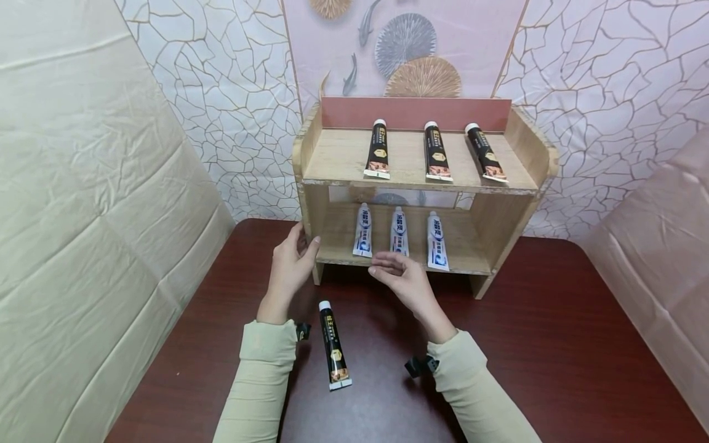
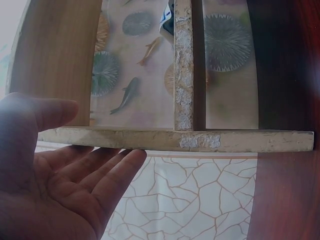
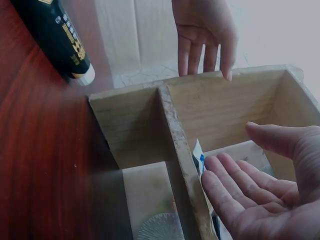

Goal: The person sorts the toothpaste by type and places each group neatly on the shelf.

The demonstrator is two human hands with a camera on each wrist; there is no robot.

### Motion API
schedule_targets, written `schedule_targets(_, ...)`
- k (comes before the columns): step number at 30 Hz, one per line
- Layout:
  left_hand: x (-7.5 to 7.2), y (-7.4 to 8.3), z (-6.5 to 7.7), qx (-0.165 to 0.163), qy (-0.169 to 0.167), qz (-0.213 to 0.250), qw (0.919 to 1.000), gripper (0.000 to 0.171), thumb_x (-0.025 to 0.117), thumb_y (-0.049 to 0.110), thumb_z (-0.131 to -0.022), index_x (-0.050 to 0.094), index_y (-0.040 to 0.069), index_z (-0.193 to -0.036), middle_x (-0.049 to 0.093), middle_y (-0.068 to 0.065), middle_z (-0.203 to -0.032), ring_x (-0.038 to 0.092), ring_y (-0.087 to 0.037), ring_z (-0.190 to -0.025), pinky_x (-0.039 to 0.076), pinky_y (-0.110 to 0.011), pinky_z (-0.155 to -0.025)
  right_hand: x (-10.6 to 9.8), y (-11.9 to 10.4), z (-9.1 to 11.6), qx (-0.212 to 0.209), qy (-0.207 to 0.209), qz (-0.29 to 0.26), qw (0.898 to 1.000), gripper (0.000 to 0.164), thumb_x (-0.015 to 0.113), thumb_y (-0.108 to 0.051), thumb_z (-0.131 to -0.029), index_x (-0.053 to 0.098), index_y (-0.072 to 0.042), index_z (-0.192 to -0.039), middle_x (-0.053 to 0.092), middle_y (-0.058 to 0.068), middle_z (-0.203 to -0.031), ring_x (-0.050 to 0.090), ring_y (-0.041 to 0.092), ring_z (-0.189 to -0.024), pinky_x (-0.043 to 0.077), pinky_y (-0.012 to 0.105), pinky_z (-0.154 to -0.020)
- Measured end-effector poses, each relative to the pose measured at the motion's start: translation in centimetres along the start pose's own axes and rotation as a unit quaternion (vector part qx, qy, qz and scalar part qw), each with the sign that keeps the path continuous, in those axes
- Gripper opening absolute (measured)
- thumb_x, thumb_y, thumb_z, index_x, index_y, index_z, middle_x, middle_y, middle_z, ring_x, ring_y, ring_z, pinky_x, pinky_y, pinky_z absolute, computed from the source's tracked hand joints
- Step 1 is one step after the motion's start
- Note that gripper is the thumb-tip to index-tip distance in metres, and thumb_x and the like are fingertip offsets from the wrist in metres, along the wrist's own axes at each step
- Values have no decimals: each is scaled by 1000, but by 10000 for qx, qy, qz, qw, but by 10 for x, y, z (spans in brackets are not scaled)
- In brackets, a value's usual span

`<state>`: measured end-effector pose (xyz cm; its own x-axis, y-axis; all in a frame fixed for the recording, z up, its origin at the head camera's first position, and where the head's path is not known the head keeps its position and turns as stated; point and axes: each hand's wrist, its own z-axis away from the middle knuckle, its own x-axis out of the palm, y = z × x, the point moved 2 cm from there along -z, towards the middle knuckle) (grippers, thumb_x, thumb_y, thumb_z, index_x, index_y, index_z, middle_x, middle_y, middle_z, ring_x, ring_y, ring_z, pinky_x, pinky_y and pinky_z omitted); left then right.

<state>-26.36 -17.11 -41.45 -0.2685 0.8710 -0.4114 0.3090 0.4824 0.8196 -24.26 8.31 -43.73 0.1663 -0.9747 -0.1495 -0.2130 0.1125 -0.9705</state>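
Observation:
My left hand [image 1: 290,261] is at the left side panel [image 2: 220,142] of a two-tier wooden rack [image 1: 338,160]. Its straight fingers lie along the panel's outer face, with the thumb on the inner side. My right hand [image 1: 407,283], fingers extended and loosely bent, is at the front edge of the lower shelf. It partly covers the bottom of the middle white-and-blue toothpaste tube [image 1: 399,224]; similar tubes lie to the left [image 1: 362,231] and right [image 1: 437,243]. Neither hand holds anything. A black toothpaste tube [image 1: 335,347] lies on the table between the forearms, cap toward the rack.
Three black toothpaste tubes lie spaced apart on the upper shelf: left [image 1: 378,147], middle [image 1: 436,151] and right [image 1: 485,154]. The dark red table [image 1: 554,344] carries the rack near its back edge. Patterned and beige cloth [image 1: 111,184] hangs around it.

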Motion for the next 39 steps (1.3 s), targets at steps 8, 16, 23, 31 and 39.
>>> schedule_targets(8,0,1,1,3,7,65,10000,49,63,26,-100,52,8,-144,61,-16,-135,61,-26,-122,55,-31,-98,13,6,8,122,-208,207,9995,40,79,-18,-89,67,-1,-123,72,16,-116,70,24,-104,59,26,-87)
schedule_targets(16,0,1,0,-40,-25,58,10000,50,63,27,-100,51,8,-145,60,-16,-136,60,-25,-123,54,-32,-98,38,19,26,210,-923,218,9953,39,80,-13,-87,67,-1,-122,70,19,-116,70,27,-104,59,29,-88)
schedule_targets(23,1,1,1,-32,-6,91,10000,49,63,25,-100,51,8,-144,61,-15,-135,61,-24,-123,54,-32,-99,56,35,42,793,-1630,203,9832,46,81,-15,-86,64,5,-124,70,21,-116,69,29,-105,60,30,-84)
schedule_targets(31,0,1,1,-57,-46,49,10000,50,63,26,-101,50,8,-146,60,-16,-136,60,-25,-124,54,-32,-99,74,47,51,880,-1892,1007,9728,47,85,-20,-81,67,7,-115,73,15,-103,70,22,-91,59,28,-76)
schedule_targets(39,0,2,2,-44,-61,46,10000,51,62,28,-101,49,8,-146,59,-16,-137,59,-26,-125,54,-33,-100,89,49,52,916,-1690,1723,9661,49,89,-26,-76,69,4,-109,72,6,-89,66,10,-76,58,25,-62)
